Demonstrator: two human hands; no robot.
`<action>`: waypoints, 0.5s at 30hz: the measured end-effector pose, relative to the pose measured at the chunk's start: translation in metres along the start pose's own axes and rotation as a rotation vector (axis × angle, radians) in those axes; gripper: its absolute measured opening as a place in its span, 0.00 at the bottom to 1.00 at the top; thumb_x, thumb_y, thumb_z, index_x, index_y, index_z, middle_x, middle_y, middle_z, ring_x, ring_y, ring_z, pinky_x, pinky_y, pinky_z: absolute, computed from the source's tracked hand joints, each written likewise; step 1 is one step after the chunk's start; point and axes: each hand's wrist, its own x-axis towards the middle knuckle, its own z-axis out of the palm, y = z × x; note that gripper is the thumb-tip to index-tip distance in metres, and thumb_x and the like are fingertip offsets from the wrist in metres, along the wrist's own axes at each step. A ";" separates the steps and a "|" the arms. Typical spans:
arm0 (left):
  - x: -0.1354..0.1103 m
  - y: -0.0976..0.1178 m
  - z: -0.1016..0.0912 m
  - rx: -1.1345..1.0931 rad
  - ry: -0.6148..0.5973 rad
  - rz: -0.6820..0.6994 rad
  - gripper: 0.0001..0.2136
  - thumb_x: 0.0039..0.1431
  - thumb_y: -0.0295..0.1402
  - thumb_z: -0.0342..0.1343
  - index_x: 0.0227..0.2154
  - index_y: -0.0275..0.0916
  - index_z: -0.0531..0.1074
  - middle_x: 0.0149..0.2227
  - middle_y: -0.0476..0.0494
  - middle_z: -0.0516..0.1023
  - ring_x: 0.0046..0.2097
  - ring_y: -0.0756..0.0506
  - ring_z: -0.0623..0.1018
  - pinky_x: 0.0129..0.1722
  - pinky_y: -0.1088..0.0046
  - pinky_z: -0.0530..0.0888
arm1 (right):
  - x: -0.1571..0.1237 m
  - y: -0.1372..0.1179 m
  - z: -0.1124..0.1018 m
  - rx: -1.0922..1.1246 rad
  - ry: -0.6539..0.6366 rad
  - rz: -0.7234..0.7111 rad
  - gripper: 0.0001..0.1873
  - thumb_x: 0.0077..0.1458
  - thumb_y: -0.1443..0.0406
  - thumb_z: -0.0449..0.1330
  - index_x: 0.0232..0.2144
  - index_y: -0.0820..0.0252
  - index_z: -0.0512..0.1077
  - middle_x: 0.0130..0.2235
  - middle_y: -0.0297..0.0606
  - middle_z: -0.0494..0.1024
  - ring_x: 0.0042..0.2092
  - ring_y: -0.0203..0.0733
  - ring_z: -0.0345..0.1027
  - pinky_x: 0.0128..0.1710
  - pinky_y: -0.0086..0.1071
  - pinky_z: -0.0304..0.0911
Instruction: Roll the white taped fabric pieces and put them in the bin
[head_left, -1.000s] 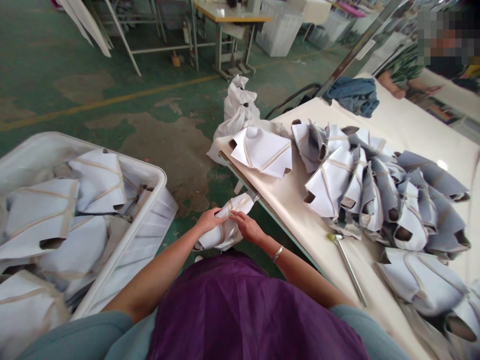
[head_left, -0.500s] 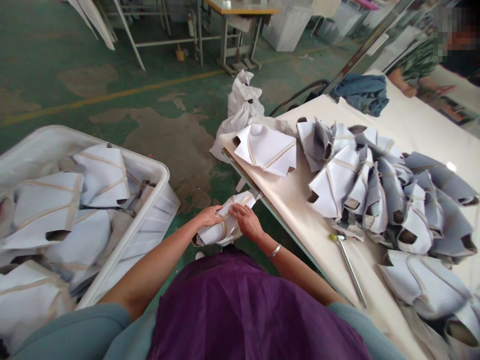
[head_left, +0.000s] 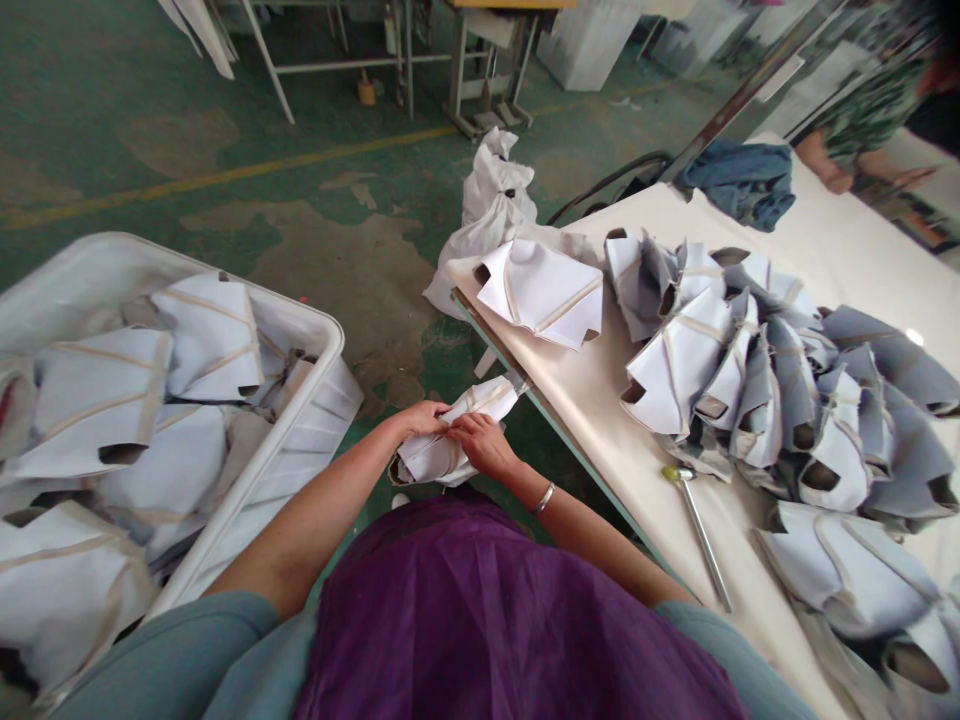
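A white sewn piece (head_left: 486, 398) with beige tape along its seams sits between my hands, low beside the table corner. Its far end meets a metal arm (head_left: 519, 381) at the table edge; how the two fit together is hidden. My left hand (head_left: 424, 419) grips the piece from the left, thumb side up. From the right, my right hand (head_left: 484, 445) presses curled fingers onto its top, close against the left fingertips. A similar white piece (head_left: 551, 290) lies flat on the table corner just beyond.
Left of me stands a white plastic bin (head_left: 330, 340) holding several such pieces. On the cream-topped table (head_left: 622, 480) are a heap of white pieces (head_left: 679, 350), a hammer (head_left: 697, 535) and blue cloth (head_left: 739, 180). A white sack (head_left: 495, 190) stands behind; another person's arm (head_left: 829, 160) shows far right.
My right hand has slid left along the piece to meet my left fingers, and its flat fingers have curled. The left hand keeps its grip. The whole view has shifted slightly.
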 end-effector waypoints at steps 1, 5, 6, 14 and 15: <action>-0.001 0.000 -0.001 0.017 -0.001 0.004 0.23 0.43 0.32 0.56 0.47 0.35 0.75 0.46 0.45 0.80 0.47 0.40 0.77 0.46 0.72 0.71 | -0.001 0.001 0.001 0.009 -0.003 -0.038 0.16 0.61 0.70 0.53 0.50 0.56 0.71 0.48 0.43 0.74 0.51 0.46 0.62 0.51 0.42 0.59; -0.003 -0.002 -0.002 0.063 0.004 0.021 0.26 0.46 0.33 0.55 0.51 0.34 0.73 0.48 0.45 0.79 0.47 0.41 0.76 0.47 0.72 0.71 | -0.006 0.003 0.008 0.116 0.027 -0.084 0.16 0.62 0.71 0.50 0.49 0.58 0.71 0.50 0.43 0.72 0.51 0.43 0.62 0.53 0.40 0.60; -0.003 -0.003 -0.002 0.067 0.005 0.024 0.26 0.46 0.33 0.55 0.52 0.34 0.72 0.49 0.44 0.79 0.48 0.40 0.76 0.47 0.72 0.71 | -0.006 0.003 0.009 0.144 0.046 -0.060 0.17 0.61 0.73 0.49 0.49 0.59 0.71 0.50 0.43 0.72 0.51 0.43 0.62 0.53 0.39 0.61; -0.004 -0.001 -0.003 0.082 0.005 0.040 0.27 0.45 0.31 0.55 0.53 0.32 0.72 0.50 0.41 0.78 0.48 0.39 0.77 0.48 0.71 0.71 | -0.001 -0.001 0.007 0.093 0.011 -0.033 0.22 0.60 0.73 0.50 0.53 0.53 0.71 0.49 0.41 0.71 0.49 0.44 0.60 0.53 0.40 0.62; -0.005 0.000 -0.003 0.085 0.007 0.037 0.28 0.46 0.31 0.55 0.53 0.32 0.71 0.50 0.41 0.78 0.48 0.40 0.77 0.48 0.71 0.71 | -0.001 -0.001 0.005 0.069 -0.020 -0.040 0.23 0.60 0.73 0.51 0.54 0.50 0.70 0.49 0.41 0.70 0.49 0.44 0.59 0.53 0.40 0.61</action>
